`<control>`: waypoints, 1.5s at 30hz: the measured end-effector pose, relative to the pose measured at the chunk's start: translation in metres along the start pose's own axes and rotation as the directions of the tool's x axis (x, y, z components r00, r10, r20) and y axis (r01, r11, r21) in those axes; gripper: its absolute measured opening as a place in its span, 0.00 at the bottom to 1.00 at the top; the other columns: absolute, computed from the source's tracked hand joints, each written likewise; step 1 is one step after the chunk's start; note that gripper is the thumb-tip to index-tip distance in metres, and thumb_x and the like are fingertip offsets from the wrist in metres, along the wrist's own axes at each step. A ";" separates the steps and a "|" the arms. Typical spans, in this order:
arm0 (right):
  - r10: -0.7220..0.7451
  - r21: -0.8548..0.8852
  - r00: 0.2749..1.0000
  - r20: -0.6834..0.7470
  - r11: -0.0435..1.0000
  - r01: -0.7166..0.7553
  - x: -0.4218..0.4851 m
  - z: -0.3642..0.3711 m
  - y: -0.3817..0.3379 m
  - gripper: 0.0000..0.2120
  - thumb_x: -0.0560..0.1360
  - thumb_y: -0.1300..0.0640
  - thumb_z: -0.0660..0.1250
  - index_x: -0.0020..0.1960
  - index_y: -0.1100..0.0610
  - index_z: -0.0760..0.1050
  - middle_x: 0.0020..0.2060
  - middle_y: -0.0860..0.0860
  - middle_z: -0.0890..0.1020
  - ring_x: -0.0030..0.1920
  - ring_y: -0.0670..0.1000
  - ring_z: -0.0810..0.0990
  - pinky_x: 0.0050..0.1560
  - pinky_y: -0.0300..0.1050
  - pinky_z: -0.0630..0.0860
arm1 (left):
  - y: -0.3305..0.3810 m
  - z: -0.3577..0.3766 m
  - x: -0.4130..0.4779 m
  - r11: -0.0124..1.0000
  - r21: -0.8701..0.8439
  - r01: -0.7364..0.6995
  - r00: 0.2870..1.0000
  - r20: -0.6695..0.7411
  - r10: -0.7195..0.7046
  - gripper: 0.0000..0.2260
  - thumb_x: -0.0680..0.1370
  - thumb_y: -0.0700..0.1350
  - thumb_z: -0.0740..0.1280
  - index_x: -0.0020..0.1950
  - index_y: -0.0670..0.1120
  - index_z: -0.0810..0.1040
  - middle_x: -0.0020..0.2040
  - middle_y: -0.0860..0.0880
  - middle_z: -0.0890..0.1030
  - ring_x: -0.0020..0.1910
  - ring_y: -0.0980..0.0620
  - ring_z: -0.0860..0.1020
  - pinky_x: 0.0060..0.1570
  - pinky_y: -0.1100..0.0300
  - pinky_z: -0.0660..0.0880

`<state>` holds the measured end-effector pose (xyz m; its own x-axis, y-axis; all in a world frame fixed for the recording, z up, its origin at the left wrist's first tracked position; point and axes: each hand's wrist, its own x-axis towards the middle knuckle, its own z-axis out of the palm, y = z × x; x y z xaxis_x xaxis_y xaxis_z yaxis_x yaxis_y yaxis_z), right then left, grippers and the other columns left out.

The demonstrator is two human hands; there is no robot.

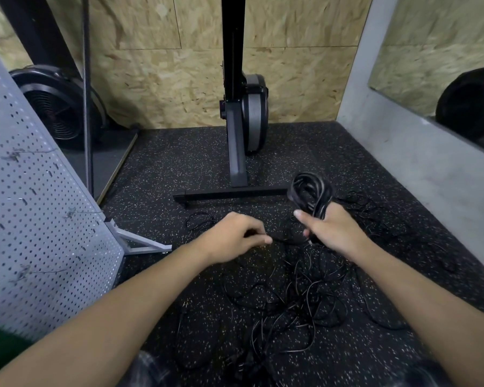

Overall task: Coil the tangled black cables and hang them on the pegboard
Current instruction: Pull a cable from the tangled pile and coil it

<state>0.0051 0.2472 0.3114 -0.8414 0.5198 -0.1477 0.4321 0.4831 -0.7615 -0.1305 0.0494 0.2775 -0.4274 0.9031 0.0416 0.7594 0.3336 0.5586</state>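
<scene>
My right hand (331,229) grips a coil of black cable (310,192) that loops up above the fist. A strand runs from that coil leftward to my left hand (234,237), which pinches it between thumb and fingers. Below both hands a tangle of loose black cables (299,305) spreads over the speckled rubber floor (162,169). A small separate cable loop (199,220) lies left of my left hand. The grey pegboard (37,219) stands tilted at the left, with wire hooks (73,212) sticking out of it.
A black upright machine with a flywheel (248,113) stands on a floor bar (229,194) just beyond the hands. A black fan housing (59,104) sits behind the pegboard. The pegboard's metal foot (143,244) reaches toward the cables. A grey wall (419,163) bounds the right.
</scene>
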 end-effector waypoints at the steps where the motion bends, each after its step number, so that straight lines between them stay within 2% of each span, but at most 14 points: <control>1: -0.017 -0.094 0.999 0.049 0.995 0.022 -0.002 0.004 0.000 0.13 0.80 0.41 0.68 0.60 0.47 0.79 0.39 0.47 0.87 0.43 0.44 0.85 0.53 0.48 0.77 | 0.006 -0.003 0.000 0.998 0.044 -0.050 0.998 -0.047 0.052 0.11 0.81 0.56 0.70 0.50 0.48 0.84 0.44 0.54 0.82 0.43 0.55 0.80 0.48 0.53 0.79; 4: -0.078 -0.203 0.981 0.178 0.973 0.114 -0.007 0.020 -0.005 0.18 0.79 0.35 0.66 0.61 0.45 0.76 0.41 0.45 0.86 0.41 0.41 0.85 0.48 0.45 0.79 | 0.015 -0.013 0.000 0.980 0.099 -0.175 0.966 -0.174 0.190 0.10 0.78 0.53 0.74 0.50 0.47 0.85 0.46 0.54 0.81 0.46 0.57 0.79 0.49 0.54 0.78; 8: -0.016 -0.128 0.950 0.313 0.990 0.059 -0.011 0.022 -0.011 0.34 0.71 0.21 0.58 0.49 0.52 0.78 0.37 0.46 0.88 0.44 0.45 0.86 0.56 0.49 0.78 | 0.009 -0.018 -0.004 0.979 0.016 -0.204 0.946 -0.253 0.202 0.08 0.75 0.49 0.78 0.48 0.45 0.86 0.45 0.53 0.82 0.45 0.56 0.79 0.48 0.53 0.78; 9: -0.023 -0.127 0.942 0.335 0.989 0.070 -0.012 0.021 -0.012 0.34 0.69 0.20 0.61 0.48 0.51 0.78 0.37 0.45 0.87 0.44 0.45 0.86 0.57 0.49 0.78 | 0.008 -0.017 -0.005 0.978 0.009 -0.210 0.946 -0.251 0.206 0.06 0.76 0.47 0.77 0.48 0.45 0.86 0.45 0.54 0.82 0.46 0.56 0.79 0.49 0.52 0.78; 12: -0.118 -0.114 0.914 0.389 0.978 0.175 -0.012 0.026 -0.015 0.17 0.64 0.28 0.76 0.42 0.38 0.79 0.35 0.43 0.85 0.41 0.44 0.84 0.51 0.47 0.80 | 0.011 -0.014 -0.005 0.974 0.005 -0.226 0.945 -0.240 0.220 0.06 0.77 0.48 0.77 0.48 0.45 0.86 0.46 0.54 0.82 0.47 0.56 0.80 0.50 0.51 0.78; 13: -0.131 -0.110 0.909 0.396 0.976 0.189 -0.011 0.028 -0.014 0.16 0.61 0.29 0.79 0.40 0.34 0.78 0.35 0.41 0.83 0.42 0.43 0.83 0.49 0.45 0.78 | 0.012 -0.014 -0.005 0.975 -0.002 -0.223 0.949 -0.230 0.217 0.07 0.76 0.49 0.77 0.48 0.45 0.85 0.46 0.54 0.82 0.48 0.56 0.80 0.50 0.50 0.78; 17: -0.143 -0.124 0.922 0.360 0.972 0.199 -0.009 0.032 -0.007 0.26 0.51 0.30 0.81 0.43 0.38 0.77 0.37 0.40 0.82 0.43 0.43 0.81 0.49 0.43 0.77 | 0.018 -0.011 -0.002 0.974 -0.011 -0.226 0.954 -0.205 0.219 0.08 0.75 0.49 0.78 0.47 0.45 0.86 0.45 0.53 0.82 0.46 0.54 0.81 0.48 0.49 0.78; 25: -0.103 -0.081 0.937 0.335 0.987 0.137 -0.008 0.038 -0.003 0.26 0.54 0.35 0.82 0.48 0.46 0.83 0.44 0.45 0.87 0.49 0.46 0.86 0.59 0.53 0.81 | 0.026 -0.007 -0.003 0.982 -0.013 -0.188 0.955 -0.237 0.179 0.07 0.75 0.50 0.78 0.47 0.48 0.87 0.44 0.57 0.82 0.45 0.58 0.80 0.47 0.51 0.78; 28: -0.109 0.006 0.920 0.376 0.993 0.115 -0.008 0.035 -0.004 0.12 0.67 0.52 0.83 0.45 0.53 0.82 0.39 0.52 0.88 0.44 0.52 0.88 0.57 0.54 0.82 | 0.026 -0.004 -0.004 0.979 -0.013 -0.204 0.948 -0.254 0.194 0.07 0.76 0.50 0.77 0.48 0.48 0.86 0.45 0.56 0.81 0.44 0.56 0.80 0.46 0.49 0.78; 31: -0.066 0.058 0.915 0.397 0.997 0.047 -0.009 0.032 -0.007 0.09 0.71 0.62 0.79 0.45 0.56 0.80 0.37 0.52 0.85 0.41 0.56 0.88 0.50 0.52 0.84 | 0.027 -0.005 -0.006 0.969 0.061 -0.240 0.931 -0.269 0.247 0.09 0.78 0.51 0.75 0.54 0.49 0.83 0.52 0.56 0.77 0.43 0.58 0.76 0.44 0.50 0.78; 34: 0.016 0.017 0.896 0.444 1.000 -0.026 -0.012 0.031 -0.009 0.09 0.72 0.63 0.77 0.49 0.59 0.79 0.40 0.56 0.85 0.40 0.55 0.87 0.48 0.55 0.86 | 0.031 -0.007 -0.005 0.944 0.187 -0.273 0.927 -0.212 0.310 0.24 0.79 0.51 0.74 0.73 0.56 0.73 0.65 0.55 0.69 0.42 0.60 0.69 0.38 0.60 0.76; 36: 0.052 0.003 0.878 0.476 0.998 -0.061 -0.015 0.029 -0.009 0.12 0.73 0.63 0.76 0.54 0.61 0.78 0.43 0.58 0.84 0.39 0.54 0.87 0.42 0.51 0.85 | 0.032 -0.008 -0.002 0.883 0.327 -0.338 0.911 -0.122 0.394 0.30 0.80 0.53 0.73 0.80 0.60 0.67 0.71 0.54 0.67 0.47 0.61 0.68 0.40 0.60 0.77; 40: 0.009 -0.023 0.850 0.526 1.000 0.003 -0.018 0.023 -0.009 0.09 0.74 0.64 0.73 0.53 0.60 0.78 0.38 0.54 0.83 0.37 0.50 0.84 0.38 0.45 0.82 | 0.027 -0.011 -0.001 0.845 0.416 -0.336 0.921 -0.043 0.387 0.28 0.81 0.57 0.69 0.80 0.61 0.66 0.78 0.55 0.65 0.62 0.56 0.74 0.50 0.55 0.79; 45: -0.097 -0.050 0.844 0.527 0.988 0.145 -0.015 0.021 -0.008 0.03 0.74 0.61 0.71 0.46 0.56 0.78 0.33 0.50 0.83 0.35 0.49 0.81 0.39 0.46 0.75 | 0.018 -0.015 0.000 0.891 0.387 -0.239 0.950 -0.098 0.297 0.24 0.79 0.64 0.66 0.74 0.61 0.75 0.69 0.59 0.75 0.61 0.57 0.78 0.50 0.53 0.80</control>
<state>0.0078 0.2209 0.3067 -0.9232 0.0206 -0.3838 0.3217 0.5880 -0.7422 -0.1239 0.0515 0.3003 -0.2283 0.9303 0.2870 0.9682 0.1861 0.1670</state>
